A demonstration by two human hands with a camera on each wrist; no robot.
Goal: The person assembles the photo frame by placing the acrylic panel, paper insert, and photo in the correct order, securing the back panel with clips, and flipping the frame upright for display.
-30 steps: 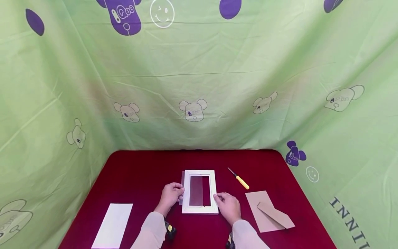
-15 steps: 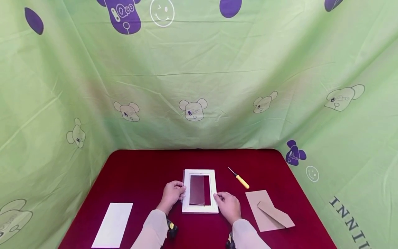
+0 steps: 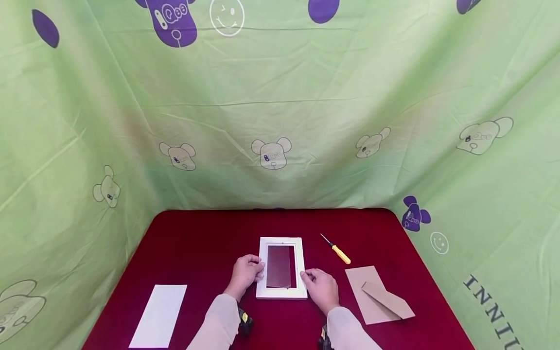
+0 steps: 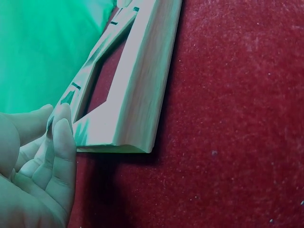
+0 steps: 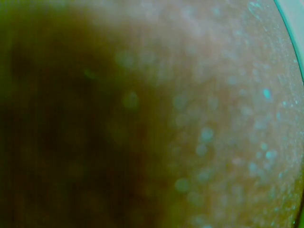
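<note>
A white picture frame (image 3: 262,292) lies flat on the red table in the head view. A clear sheet (image 3: 278,267) covers most of its opening, leaving a narrow strip bare on the right. At the frame's left side my left hand (image 3: 246,273) pinches the sheet's edge between thumb and fingers. My right hand (image 3: 322,289) holds the right side of the frame, thumb and fingers at its edge. The left wrist view shows the left hand (image 4: 40,166) by one corner of the frame (image 4: 142,80). The right wrist view is a close blur, with nothing recognisable.
On the red table (image 3: 210,233), a white rectangular sheet (image 3: 159,316) lies at the left. A yellow-handled screwdriver (image 3: 339,253) is at the right, behind a brown backing board (image 3: 367,311) with a stand leg. Green printed cloth (image 3: 271,107) surrounds the table.
My left hand has moved slightly right, pushing the clear sheet further across the opening; its edge no longer sticks out left of the frame. The right hand has stayed in place.
</note>
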